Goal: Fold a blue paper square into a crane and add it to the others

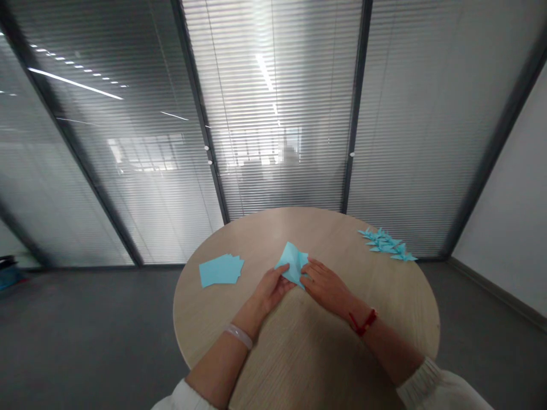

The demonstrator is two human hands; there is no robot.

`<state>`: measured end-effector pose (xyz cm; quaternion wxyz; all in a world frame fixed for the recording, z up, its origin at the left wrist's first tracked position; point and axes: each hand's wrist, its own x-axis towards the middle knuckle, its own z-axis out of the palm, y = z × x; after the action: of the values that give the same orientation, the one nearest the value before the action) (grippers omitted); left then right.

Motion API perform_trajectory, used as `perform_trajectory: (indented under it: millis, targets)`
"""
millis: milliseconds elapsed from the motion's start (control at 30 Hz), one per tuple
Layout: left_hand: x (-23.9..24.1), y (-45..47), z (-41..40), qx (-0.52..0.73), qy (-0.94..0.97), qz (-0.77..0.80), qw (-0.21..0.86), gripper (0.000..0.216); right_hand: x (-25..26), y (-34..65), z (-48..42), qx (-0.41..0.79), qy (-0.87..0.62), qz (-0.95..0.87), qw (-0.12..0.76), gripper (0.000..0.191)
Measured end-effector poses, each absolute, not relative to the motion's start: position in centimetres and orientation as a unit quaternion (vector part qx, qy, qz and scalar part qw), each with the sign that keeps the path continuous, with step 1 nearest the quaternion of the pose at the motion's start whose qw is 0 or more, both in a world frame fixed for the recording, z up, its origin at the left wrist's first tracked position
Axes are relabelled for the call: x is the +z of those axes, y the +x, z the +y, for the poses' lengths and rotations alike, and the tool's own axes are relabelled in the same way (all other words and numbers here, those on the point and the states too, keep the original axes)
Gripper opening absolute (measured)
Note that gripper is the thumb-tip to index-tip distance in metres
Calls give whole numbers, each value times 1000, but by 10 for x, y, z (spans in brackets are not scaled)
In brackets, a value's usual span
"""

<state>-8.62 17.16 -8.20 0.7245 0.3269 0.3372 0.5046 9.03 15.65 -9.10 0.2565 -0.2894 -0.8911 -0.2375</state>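
A light blue sheet of origami paper (293, 257), creased and partly folded, is held between my two hands over the middle of the round table. My left hand (273, 287) grips its lower left edge, with the thumb on top and the fingers underneath. On the right side, the fingers of my right hand (322, 285) are closed on the paper's edge and cover part of it. To the left lies a loose stack of flat blue paper sheets (221, 270). Several folded blue paper cranes (384, 242) sit in a cluster at the table's far right.
The round wooden table (299, 341) has its far edge close to a glass partition with blinds (282, 114). A white wall (508, 216) stands on the right. Grey floor (106, 336) surrounds the table, and a dark and blue object (11, 273) lies at far left.
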Motion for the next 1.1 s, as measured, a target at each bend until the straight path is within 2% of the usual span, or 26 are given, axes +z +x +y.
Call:
perform_trajectory:
  millis: [333, 467, 600, 767, 867, 1100]
  targets:
    - [-87, -81, 169, 513, 349, 288, 729, 11, -87, 84, 148, -198, -307, -916, 165, 10]
    - [-85, -79, 167, 517, 358, 289, 722, 18, -85, 85, 146, -180, -305, -921, 164, 15]
    - [-81, -76, 166, 519, 364, 286, 718, 16, -88, 84, 146, -135, -339, -907, 209, 20]
    - [-76, -76, 162, 530, 350, 295, 713, 7, -93, 82, 149, -19, -382, -867, 318, 24]
    - [-72, -76, 161, 527, 323, 307, 724, 11, -94, 82, 152, 52, -393, -841, 367, 26]
    - [-73, -77, 166, 507, 320, 285, 748, 10, -94, 87, 159, 166, -420, -777, 440, 12]
